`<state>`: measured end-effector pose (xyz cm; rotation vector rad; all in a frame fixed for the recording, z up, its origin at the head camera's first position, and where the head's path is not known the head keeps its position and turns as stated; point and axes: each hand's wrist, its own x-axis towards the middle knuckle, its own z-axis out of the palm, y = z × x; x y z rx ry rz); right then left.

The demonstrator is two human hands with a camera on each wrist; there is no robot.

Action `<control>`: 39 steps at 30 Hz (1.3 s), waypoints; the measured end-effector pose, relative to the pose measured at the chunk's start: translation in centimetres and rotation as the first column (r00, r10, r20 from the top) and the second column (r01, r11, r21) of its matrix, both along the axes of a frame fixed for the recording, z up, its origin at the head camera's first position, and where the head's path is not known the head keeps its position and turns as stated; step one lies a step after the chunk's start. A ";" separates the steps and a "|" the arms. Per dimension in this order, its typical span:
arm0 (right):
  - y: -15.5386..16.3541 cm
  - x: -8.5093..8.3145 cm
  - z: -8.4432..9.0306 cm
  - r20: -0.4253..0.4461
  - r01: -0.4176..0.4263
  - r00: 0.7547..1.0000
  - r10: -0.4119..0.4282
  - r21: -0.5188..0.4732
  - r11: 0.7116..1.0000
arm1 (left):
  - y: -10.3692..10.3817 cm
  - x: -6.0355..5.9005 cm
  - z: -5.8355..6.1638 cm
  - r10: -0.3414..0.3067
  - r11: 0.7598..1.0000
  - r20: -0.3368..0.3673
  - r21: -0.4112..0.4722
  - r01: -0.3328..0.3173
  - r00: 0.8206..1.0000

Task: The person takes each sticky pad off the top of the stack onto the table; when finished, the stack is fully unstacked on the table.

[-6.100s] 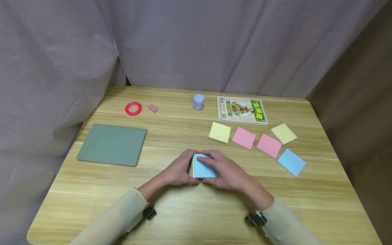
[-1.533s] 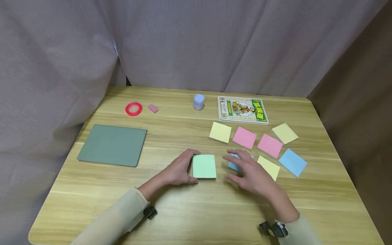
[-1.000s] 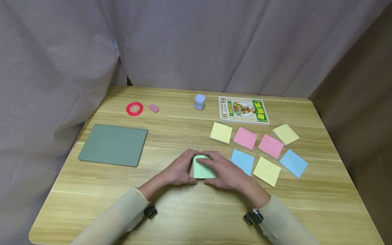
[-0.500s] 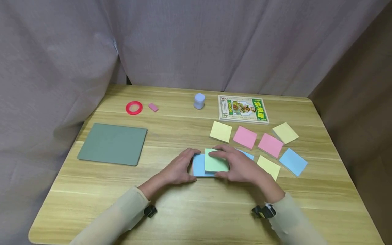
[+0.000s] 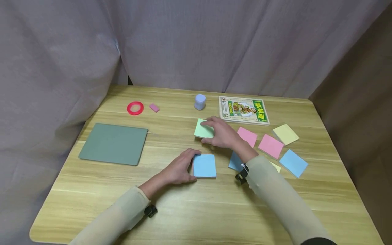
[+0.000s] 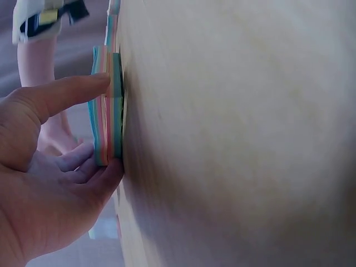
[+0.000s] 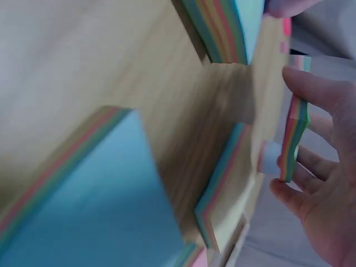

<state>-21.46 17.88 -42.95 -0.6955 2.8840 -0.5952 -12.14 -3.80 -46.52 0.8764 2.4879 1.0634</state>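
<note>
My left hand [image 5: 180, 168] grips the left side of a stack of sticky note pads [image 5: 204, 166], thumb at the near edge and fingers at the far edge. Blue is the top sheet, and the stack's sides [image 6: 108, 122] show several coloured layers in the left wrist view. Beyond it, my right hand [image 5: 223, 133] pinches a green-topped sticky note pad [image 5: 203, 130] between thumb and fingers. That pad [image 7: 295, 139] is tilted and off the table in the right wrist view. A yellow pad is hidden behind the right hand.
To the right lie pink pads [image 5: 271, 146], a yellow pad [image 5: 286, 134] and a blue pad [image 5: 293, 163]; the forearm partly covers another blue pad [image 5: 235, 161]. Behind stand a book [image 5: 244, 110] and a lilac container [image 5: 200, 102]. Left are a green notebook [image 5: 113, 144], red tape ring [image 5: 135, 108] and pink eraser [image 5: 154, 108].
My right hand has lifted the green pad off the stack, uncovering blue, and carried it away to the far side. Earlier, blue and yellow pads came to lie at the right. My left hand stayed put.
</note>
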 end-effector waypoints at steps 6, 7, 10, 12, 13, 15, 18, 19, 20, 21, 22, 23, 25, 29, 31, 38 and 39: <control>-1.9 -2.7 -1.3 0.012 0.048 0.999 -0.048 0.011 0.999 | 0.0 0.1 0.0 -0.007 1.000 0.000 0.011 0.007 1.000; -2.1 -2.9 -1.5 0.021 0.053 0.998 -0.054 0.018 0.998 | 0.1 0.1 0.0 -0.008 1.000 -0.001 0.014 0.008 1.000; -2.5 -3.4 -2.0 0.047 0.057 0.997 -0.060 0.053 0.997 | 0.1 0.1 -0.1 -0.011 1.000 0.003 0.016 0.011 1.000; -2.6 -3.6 -2.3 0.061 0.043 0.997 -0.047 0.071 0.997 | 0.1 0.1 -0.1 -0.011 1.000 0.009 0.015 0.010 1.000; -2.7 -3.7 -2.5 0.066 0.034 0.997 -0.039 0.077 0.996 | 0.1 0.1 -0.1 -0.011 1.000 0.012 0.015 0.011 1.000; -2.7 -3.9 -2.7 0.070 0.021 0.997 -0.027 0.086 0.996 | 0.1 0.2 -0.1 -0.013 1.000 0.014 0.014 0.013 1.000; -2.6 -4.0 -2.8 0.079 0.010 0.997 -0.017 0.085 0.996 | 0.0 0.1 -0.1 -0.013 1.000 0.010 0.014 0.013 1.000; -2.6 -4.0 -2.7 0.082 0.009 0.996 -0.016 0.086 0.996 | 0.0 0.1 -0.1 -0.013 1.000 0.008 0.015 0.012 1.000; -2.6 -4.0 -2.7 0.087 0.007 0.996 -0.015 0.090 0.996 | 0.0 0.1 -0.1 -0.012 1.000 0.008 0.017 0.012 1.000; -2.6 -4.0 -2.6 0.093 0.004 0.996 -0.013 0.093 0.996 | 0.0 0.1 -0.1 -0.012 1.000 0.008 0.018 0.012 1.000; -2.5 -3.9 -2.5 0.097 0.001 0.995 -0.010 0.097 0.995 | 0.0 0.1 0.0 -0.011 1.000 0.009 0.019 0.011 1.000; -2.5 -3.9 -2.4 0.099 -0.003 0.995 -0.007 0.102 0.995 | 0.0 0.1 0.0 -0.011 1.000 0.011 0.018 0.011 1.000; -2.4 -3.7 -2.2 0.098 -0.011 0.995 0.001 0.102 0.995 | 0.0 0.1 0.0 -0.011 1.000 0.012 0.017 0.011 1.000; -1.9 -2.9 -1.2 0.062 -0.045 0.997 0.040 0.075 0.996 | -0.1 0.1 0.0 -0.010 1.000 0.005 0.016 0.010 1.000; -1.6 -2.0 -0.6 0.042 -0.064 0.997 0.062 0.056 0.996 | -0.1 0.0 0.0 -0.009 1.000 0.002 0.019 0.009 1.000; -0.1 3.3 1.2 0.079 -0.093 0.992 0.096 -0.036 0.995 | -0.1 0.0 0.1 -0.007 1.000 0.000 0.026 0.007 1.000; 0.2 4.3 1.2 0.090 -0.098 0.991 0.102 -0.047 0.994 | -0.1 0.0 0.1 -0.010 1.000 -0.003 0.027 0.010 1.000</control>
